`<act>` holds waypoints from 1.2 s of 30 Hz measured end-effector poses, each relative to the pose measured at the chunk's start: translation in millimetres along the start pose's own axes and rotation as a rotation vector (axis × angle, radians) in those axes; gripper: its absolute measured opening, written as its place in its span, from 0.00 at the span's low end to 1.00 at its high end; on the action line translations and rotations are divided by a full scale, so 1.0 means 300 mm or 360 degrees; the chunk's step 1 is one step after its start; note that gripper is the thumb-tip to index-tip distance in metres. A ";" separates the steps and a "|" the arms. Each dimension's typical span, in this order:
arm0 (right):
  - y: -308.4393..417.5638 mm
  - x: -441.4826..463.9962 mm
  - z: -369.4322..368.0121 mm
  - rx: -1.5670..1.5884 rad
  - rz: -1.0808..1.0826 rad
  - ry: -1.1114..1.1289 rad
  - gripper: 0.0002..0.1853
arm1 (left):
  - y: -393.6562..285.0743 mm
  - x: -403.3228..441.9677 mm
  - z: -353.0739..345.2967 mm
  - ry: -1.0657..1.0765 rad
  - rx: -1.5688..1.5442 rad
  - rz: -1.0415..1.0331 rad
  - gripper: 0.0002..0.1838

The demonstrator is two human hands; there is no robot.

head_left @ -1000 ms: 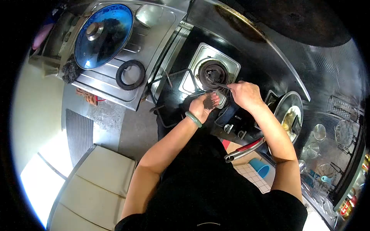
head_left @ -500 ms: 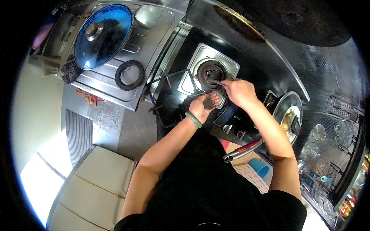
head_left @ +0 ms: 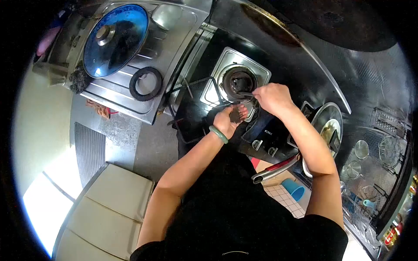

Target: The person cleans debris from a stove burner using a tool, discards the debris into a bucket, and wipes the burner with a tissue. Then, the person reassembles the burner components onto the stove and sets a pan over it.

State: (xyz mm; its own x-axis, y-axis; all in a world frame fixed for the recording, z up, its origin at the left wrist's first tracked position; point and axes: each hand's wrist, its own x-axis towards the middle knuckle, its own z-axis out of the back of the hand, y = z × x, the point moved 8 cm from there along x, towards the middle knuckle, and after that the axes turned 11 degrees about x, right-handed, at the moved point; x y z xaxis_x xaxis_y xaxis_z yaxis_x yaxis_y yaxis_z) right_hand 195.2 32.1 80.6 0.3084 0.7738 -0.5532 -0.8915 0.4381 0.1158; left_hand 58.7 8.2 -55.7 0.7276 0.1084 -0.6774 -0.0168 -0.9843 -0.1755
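Observation:
My left hand (head_left: 230,121) is palm up beside the burner, with a green bangle (head_left: 218,134) on its wrist. Dark crumbly debris (head_left: 235,115) lies in its palm, the fingers cupped round it. My right hand (head_left: 272,99) is closed round a thin metal tool (head_left: 246,93), whose far end reaches into the dark burner (head_left: 239,82). A square steel tray (head_left: 224,69) surrounds the burner. The black pan support (head_left: 191,87) lies tilted at the left of the black hob (head_left: 265,71).
A black ring (head_left: 146,84) and a blue glass lid (head_left: 115,41) rest on the steel drainboard (head_left: 176,43). A lidded pan (head_left: 326,113) stands on the right, its red handle (head_left: 278,167) jutting towards my body. A blue bucket (head_left: 293,189) is below.
My right hand has shifted slightly left with the tool, whose tip has moved about within the burner. My left hand has stayed nearly still with the debris.

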 end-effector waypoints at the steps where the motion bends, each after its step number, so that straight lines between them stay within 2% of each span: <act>1: -0.017 0.009 -0.009 -0.0120 0.0021 0.0018 0.11 | 0.005 0.009 0.003 0.0017 -0.0005 -0.0004 0.19; 5: 0.010 0.007 -0.010 -0.0042 0.0053 -0.0181 0.09 | 0.010 0.014 -0.005 0.0009 0.0001 -0.0013 0.19; 8: 0.045 0.002 -0.034 0.0047 -0.0071 -0.0204 0.09 | 0.001 -0.002 -0.015 -0.0038 0.0022 -0.0006 0.19; 13: 0.011 -0.029 -0.042 0.0026 -0.0067 -0.0022 0.10 | 0.004 0.010 -0.008 0.0013 0.0011 -0.0016 0.19; 16: 0.041 -0.034 -0.028 0.0054 -0.0094 -0.0033 0.14 | 0.001 0.001 -0.018 -0.0003 0.0032 -0.0034 0.18; 17: 0.063 -0.035 -0.020 0.0157 -0.0126 -0.0035 0.19 | -0.001 -0.002 -0.021 -0.0008 0.0036 -0.0041 0.18; 18: 0.087 -0.032 -0.034 0.0245 -0.0010 -0.0043 0.23 | -0.001 -0.004 -0.021 -0.0033 0.0044 -0.0032 0.18; 27: 0.097 -0.036 -0.036 0.0491 -0.0076 -0.0266 0.21 | 0.002 -0.003 -0.034 -0.0108 -0.0029 -0.0008 0.18; 34: 0.085 -0.075 -0.072 0.0410 -0.0111 -0.0006 0.21 | 0.008 0.014 -0.015 -0.0040 -0.0039 -0.0010 0.17; 36: 0.076 -0.056 -0.076 0.0473 -0.0131 -0.0074 0.21 | 0.004 0.013 -0.020 -0.0043 -0.0037 -0.0027 0.18</act>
State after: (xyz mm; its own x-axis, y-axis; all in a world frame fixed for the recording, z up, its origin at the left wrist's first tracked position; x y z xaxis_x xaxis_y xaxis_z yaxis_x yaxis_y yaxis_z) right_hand 162.3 18.6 73.8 0.3967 0.7473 -0.5332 -0.7288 0.6095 0.3120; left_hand 65.5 6.8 -54.2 0.7090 0.1284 -0.6934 0.0114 -0.9852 -0.1708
